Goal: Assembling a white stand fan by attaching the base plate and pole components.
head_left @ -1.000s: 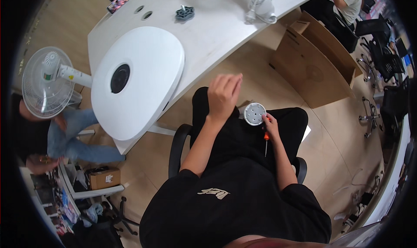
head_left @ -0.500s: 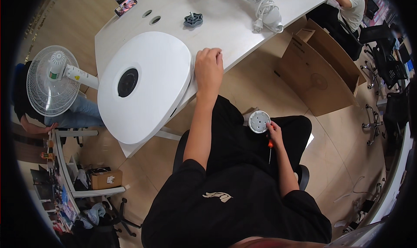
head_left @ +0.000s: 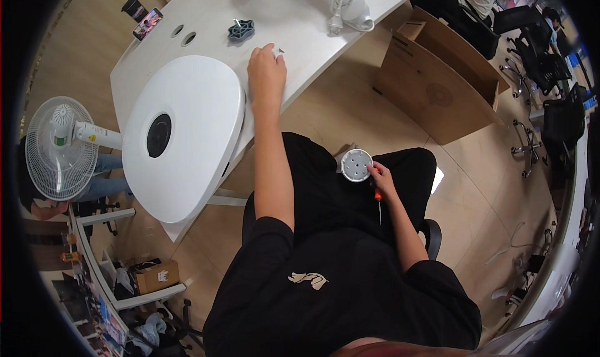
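My left hand (head_left: 267, 76) rests on the white table beside a large white rounded fan base (head_left: 206, 126), its thumb and forefinger apart. A tiny dark piece, perhaps a screw (head_left: 281, 50), lies by those fingertips. Over my lap, my right hand (head_left: 382, 181) grips a screwdriver (head_left: 378, 195) with an orange-red handle, its shaft pointing back toward me. The same hand's fingers also hold the rim of a round white part (head_left: 357, 166) with several holes in its face. Farther along the table sits a dark grey lobed knob (head_left: 240, 30) with a metal stud.
A white plug and cord (head_left: 342, 10) lie at the table's far right. Left of the table stands a caged white fan (head_left: 62, 144), with a person behind it. A phone (head_left: 148, 24) leans by a dark cup (head_left: 134, 8). An open cardboard box (head_left: 431, 82) is on the floor at right.
My left hand has slid farther along the table edge and its fingers have parted near the tiny piece. The view has shifted; my right hand keeps its hold.
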{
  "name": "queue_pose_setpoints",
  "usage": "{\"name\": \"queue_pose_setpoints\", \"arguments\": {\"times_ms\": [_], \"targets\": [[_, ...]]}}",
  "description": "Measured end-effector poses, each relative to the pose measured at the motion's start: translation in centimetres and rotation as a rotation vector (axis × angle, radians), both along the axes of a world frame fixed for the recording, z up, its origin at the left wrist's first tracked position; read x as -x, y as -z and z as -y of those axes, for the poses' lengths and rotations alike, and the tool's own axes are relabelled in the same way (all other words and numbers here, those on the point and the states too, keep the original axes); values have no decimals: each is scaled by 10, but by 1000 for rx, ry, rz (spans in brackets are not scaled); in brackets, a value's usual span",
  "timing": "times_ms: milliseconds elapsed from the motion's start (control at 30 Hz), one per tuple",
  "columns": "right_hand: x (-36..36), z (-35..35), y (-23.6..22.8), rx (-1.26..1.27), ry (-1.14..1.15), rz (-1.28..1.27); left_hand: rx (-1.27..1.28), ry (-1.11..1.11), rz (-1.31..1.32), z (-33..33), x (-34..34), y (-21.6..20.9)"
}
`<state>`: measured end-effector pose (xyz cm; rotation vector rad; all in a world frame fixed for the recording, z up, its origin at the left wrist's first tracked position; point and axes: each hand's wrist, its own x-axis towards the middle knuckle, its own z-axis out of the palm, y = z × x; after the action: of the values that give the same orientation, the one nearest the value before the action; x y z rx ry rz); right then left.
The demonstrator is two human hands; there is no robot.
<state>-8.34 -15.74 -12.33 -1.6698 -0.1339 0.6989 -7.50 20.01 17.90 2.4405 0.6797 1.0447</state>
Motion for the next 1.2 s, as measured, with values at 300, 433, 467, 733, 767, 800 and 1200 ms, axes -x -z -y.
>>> {"name": "queue_pose_setpoints", "arguments": {"times_ms": [300, 433, 467, 733, 767, 800, 1200], "targets": [[0, -4, 1, 29, 69, 3, 143, 606, -13, 136, 68, 135], [0, -4, -3, 87, 82, 1, 268, 602, -105, 171, 84, 221], [0, -4, -4, 79, 69, 9, 255, 629, -136, 177, 87, 236], [2, -8, -37, 108, 395, 158, 171, 729, -194, 179, 85, 273], [1, -6, -46, 26, 472, 147, 182, 737, -226, 180, 85, 273], [-1, -5, -55, -80, 554, 124, 181, 729, -191, 180, 85, 273], [-15, -13, -121, 47, 503, 818, 193, 734, -180, 184, 85, 271]]}}
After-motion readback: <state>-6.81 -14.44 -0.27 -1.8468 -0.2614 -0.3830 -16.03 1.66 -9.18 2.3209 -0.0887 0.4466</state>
